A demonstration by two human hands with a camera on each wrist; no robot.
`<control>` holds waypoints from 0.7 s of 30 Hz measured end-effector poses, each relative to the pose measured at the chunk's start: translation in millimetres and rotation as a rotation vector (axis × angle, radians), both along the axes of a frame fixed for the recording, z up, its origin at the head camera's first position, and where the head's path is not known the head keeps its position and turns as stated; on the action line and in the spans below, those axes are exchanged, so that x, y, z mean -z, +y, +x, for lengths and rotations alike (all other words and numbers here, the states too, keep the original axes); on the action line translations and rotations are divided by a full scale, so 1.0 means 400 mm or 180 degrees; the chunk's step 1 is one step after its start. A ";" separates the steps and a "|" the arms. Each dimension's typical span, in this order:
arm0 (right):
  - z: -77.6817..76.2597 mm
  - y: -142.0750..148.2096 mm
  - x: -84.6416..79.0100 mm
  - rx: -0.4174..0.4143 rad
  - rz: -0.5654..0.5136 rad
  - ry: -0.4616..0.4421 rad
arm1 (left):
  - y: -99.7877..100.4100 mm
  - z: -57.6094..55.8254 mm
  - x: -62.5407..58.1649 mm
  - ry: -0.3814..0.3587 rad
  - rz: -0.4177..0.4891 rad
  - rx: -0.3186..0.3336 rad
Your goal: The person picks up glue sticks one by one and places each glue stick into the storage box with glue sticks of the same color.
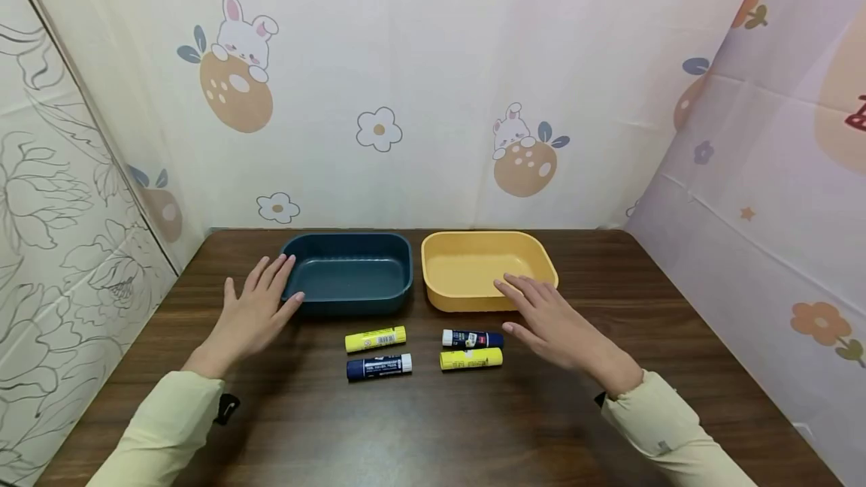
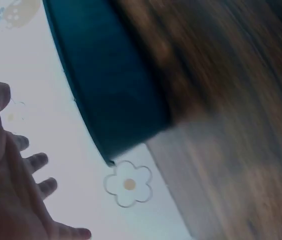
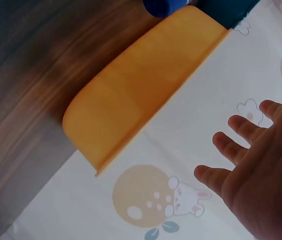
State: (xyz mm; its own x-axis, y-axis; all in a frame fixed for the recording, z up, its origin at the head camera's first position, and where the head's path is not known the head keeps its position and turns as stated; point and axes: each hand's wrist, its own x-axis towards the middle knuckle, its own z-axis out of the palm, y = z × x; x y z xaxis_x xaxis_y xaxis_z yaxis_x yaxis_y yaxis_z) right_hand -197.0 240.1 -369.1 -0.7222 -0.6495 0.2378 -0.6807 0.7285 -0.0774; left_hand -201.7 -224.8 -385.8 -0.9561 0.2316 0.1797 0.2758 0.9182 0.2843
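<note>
My left hand (image 1: 255, 308) is over the left end of a dark blue tray (image 1: 352, 307), its fingers extended and spread, holding nothing. On the other side, my right hand (image 1: 551, 319) hovers near the front right corner of a yellow tray (image 1: 467, 303), fingers stretched out and nothing in them. In front of the blue tray lie a yellow glue stick (image 1: 375, 339) and a navy glue stick (image 1: 379, 367) with a white cap. A second navy glue stick (image 1: 472, 340) and a second yellow one (image 1: 471, 358) lie before the yellow tray, close to my right fingertips.
Both trays stand side by side at the back of a dark wooden table (image 1: 406, 427), a narrow gap between them. Behind it hangs a white curtain (image 1: 433, 171) printed with rabbits and flowers. More patterned walls close in the left and right sides.
</note>
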 end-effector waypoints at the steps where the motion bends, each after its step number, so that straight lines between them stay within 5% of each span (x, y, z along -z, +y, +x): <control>1: 0.001 -0.002 0.002 -0.0019 -0.0007 0.0005 | -0.005 -0.004 0.002 0.0028 0.0020 0.0005; 13: 0.005 -0.035 0.046 -0.0295 0.0122 0.0136 | -0.048 -0.055 0.029 0.0506 0.0384 0.0131; 21: 0.010 -0.055 0.072 -0.0482 0.0135 0.0197 | -0.070 -0.098 0.048 0.0579 0.0781 0.0116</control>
State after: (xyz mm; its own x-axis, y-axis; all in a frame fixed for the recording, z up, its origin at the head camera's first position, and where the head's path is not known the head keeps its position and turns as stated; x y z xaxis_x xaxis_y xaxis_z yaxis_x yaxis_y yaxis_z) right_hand -193.1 218.0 -398.0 -0.6000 -0.7603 0.2488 -0.7855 0.6189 -0.0032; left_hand -240.7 -252.9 -405.0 -0.8950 0.1936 0.4020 0.3740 0.8169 0.4392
